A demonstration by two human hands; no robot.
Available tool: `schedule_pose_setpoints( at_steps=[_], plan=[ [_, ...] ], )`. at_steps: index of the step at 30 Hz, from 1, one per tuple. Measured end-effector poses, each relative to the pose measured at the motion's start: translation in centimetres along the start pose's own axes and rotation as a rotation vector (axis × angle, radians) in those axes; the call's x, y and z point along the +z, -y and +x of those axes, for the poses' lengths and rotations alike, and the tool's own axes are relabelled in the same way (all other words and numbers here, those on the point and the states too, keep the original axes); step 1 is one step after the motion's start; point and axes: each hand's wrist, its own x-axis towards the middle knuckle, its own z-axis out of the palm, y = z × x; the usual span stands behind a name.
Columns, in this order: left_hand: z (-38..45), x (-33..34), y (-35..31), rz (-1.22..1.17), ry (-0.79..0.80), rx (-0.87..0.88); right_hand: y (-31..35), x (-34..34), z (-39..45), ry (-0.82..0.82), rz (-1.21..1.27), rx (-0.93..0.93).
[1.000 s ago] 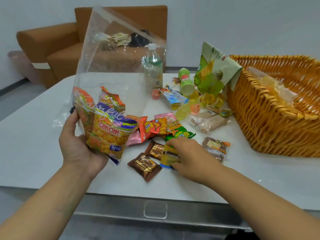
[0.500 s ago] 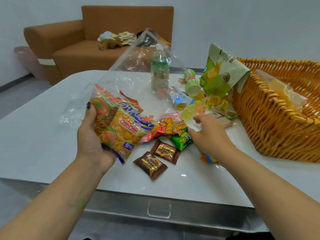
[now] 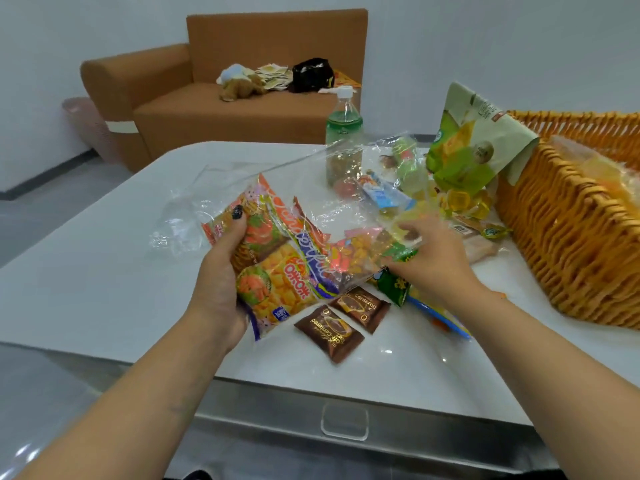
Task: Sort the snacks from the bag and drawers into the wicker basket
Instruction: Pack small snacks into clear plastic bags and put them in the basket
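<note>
Your white table (image 3: 86, 271) carries everything, and a brown sofa (image 3: 242, 98) stands behind it against the wall. The wicker basket (image 3: 571, 244) sits at the table's right edge, with a pale clear-wrapped pack (image 3: 602, 174) lying inside it. A large green snack pouch (image 3: 474, 147) leans against the basket's near-left corner. The clear plastic bag (image 3: 311, 216) lies tilted across the middle of the table, its open end stretched toward the far right. Your left hand (image 3: 221, 271) grips the bag's closed end, thumb curled over the orange snack packs (image 3: 277, 268) bunched inside. Your right hand (image 3: 429, 258) reaches in at the bag's right side with fingers curled; they seem to pinch the plastic film, but you cannot tell whether they also hold a snack. A green-labelled drink bottle (image 3: 343, 133) stands upright behind the bag. A green snack packet (image 3: 394, 289) lies just under your right hand. Two brown chocolate packets (image 3: 343, 320) lie flat on the table, side by side, just in front of the bag. Yellow jelly cups (image 3: 464, 202) cluster at the foot of the green pouch. A drawer handle (image 3: 344, 422) shows in the metal front below the tabletop.
</note>
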Motion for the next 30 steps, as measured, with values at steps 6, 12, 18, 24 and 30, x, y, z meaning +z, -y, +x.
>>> schedule_pose_setpoints(
  at_steps=[6,12,18,24,30],
  plan=[
    [-0.1,-0.1,0.3,0.058,0.004,-0.014,-2.0,-3.8,0.3,-0.082,0.172,0.279],
    [-0.6,0.2,1.1,0.119,0.035,-0.011,-3.9,-5.0,-0.6,-0.010,0.119,0.271],
    [-1.0,0.5,1.7,0.167,0.053,-0.005,-3.6,-5.3,-1.6,-0.025,0.420,0.213],
    [-0.8,0.4,1.6,0.155,0.038,-0.028,-1.4,-8.6,-1.9,-0.120,1.016,0.207],
    [-1.0,0.6,1.7,0.127,0.084,-0.039,-0.6,-8.6,-2.4,0.295,0.948,0.158]
  ],
)
